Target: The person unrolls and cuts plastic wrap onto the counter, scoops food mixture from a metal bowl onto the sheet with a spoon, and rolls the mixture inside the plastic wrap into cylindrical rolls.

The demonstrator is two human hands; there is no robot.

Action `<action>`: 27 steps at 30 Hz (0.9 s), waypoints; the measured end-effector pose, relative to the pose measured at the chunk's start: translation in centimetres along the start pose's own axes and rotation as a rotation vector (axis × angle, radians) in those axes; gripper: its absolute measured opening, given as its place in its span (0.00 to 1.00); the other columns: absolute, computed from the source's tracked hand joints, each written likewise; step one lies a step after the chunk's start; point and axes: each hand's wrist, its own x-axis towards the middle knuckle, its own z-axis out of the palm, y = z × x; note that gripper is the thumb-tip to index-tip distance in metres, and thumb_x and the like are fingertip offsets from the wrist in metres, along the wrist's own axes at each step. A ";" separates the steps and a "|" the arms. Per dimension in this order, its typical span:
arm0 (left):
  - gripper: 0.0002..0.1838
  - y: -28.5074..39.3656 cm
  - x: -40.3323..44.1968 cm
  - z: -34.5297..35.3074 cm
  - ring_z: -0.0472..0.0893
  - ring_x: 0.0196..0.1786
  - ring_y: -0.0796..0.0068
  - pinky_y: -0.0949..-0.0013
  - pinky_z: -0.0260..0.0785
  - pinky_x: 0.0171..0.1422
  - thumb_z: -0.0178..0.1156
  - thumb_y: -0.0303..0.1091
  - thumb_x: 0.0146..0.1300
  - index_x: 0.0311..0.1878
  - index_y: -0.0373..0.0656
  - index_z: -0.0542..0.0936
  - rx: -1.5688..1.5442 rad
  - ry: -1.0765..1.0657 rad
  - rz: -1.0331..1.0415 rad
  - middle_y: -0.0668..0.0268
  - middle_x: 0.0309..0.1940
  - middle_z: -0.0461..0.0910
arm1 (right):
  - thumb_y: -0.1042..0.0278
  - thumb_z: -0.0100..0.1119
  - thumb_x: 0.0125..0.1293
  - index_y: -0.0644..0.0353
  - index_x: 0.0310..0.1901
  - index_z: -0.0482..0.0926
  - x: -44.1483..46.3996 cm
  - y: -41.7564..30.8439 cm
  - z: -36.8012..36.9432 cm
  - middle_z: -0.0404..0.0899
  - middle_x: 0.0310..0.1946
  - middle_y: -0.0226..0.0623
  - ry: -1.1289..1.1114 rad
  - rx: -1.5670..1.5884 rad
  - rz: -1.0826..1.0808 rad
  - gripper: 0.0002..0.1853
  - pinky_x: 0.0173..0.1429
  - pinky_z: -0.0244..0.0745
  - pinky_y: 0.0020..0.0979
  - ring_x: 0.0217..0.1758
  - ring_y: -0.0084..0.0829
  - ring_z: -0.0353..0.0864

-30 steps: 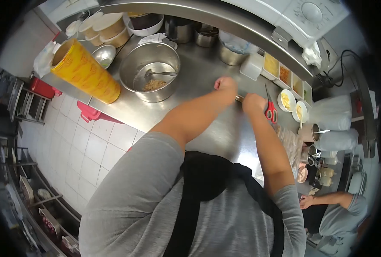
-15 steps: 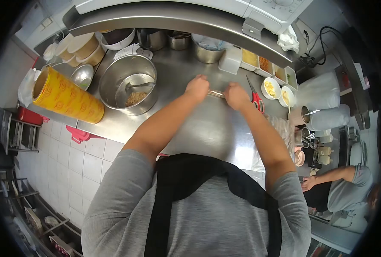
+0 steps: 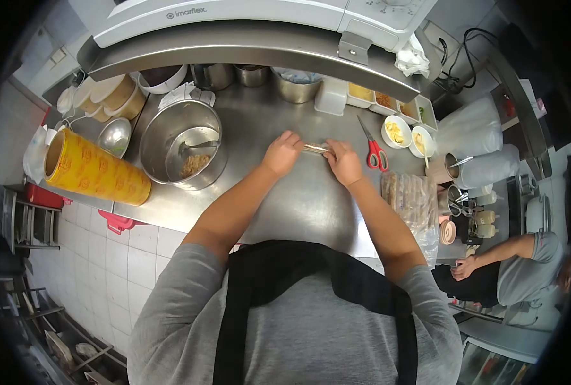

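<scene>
Between my hands lies a thin, shiny roll [image 3: 315, 149] that looks wrapped in clear film, low over the steel counter. My left hand [image 3: 283, 154] has its fingers closed round the roll's left end. At the other end, my right hand [image 3: 344, 163] pinches it with fingers and thumb. What is inside the film is too small to make out. Left of my hands stands a large steel pot [image 3: 189, 138] with a ladle [image 3: 199, 146] and a brown minced mixture [image 3: 194, 165]. Red-handled scissors [image 3: 376, 154] lie to the right of my right hand.
A big yellow roll of film [image 3: 96, 167] leans at the left. Two white bowls [image 3: 396, 132] and filled containers [image 3: 385, 102] stand back right. Bagged wrapped rolls [image 3: 410, 202] lie beside my right forearm. A steel shelf [image 3: 234, 56] overhangs the back. Another person's hand [image 3: 464, 267] is at right.
My hands have lowered from raised fists to a flatter grip on the roll's ends, and the view has shifted. The bagged rolls by my right forearm show more fully.
</scene>
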 end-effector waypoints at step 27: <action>0.14 -3.0 9.8 4.9 0.80 0.51 0.53 0.56 0.72 0.56 0.53 0.31 0.64 0.51 0.45 0.81 -0.151 -0.364 -0.238 0.52 0.47 0.81 | 0.70 0.56 0.61 0.59 0.46 0.81 6.5 9.4 0.5 0.79 0.47 0.49 -0.080 -0.197 0.047 0.12 0.58 0.71 0.44 0.53 0.48 0.77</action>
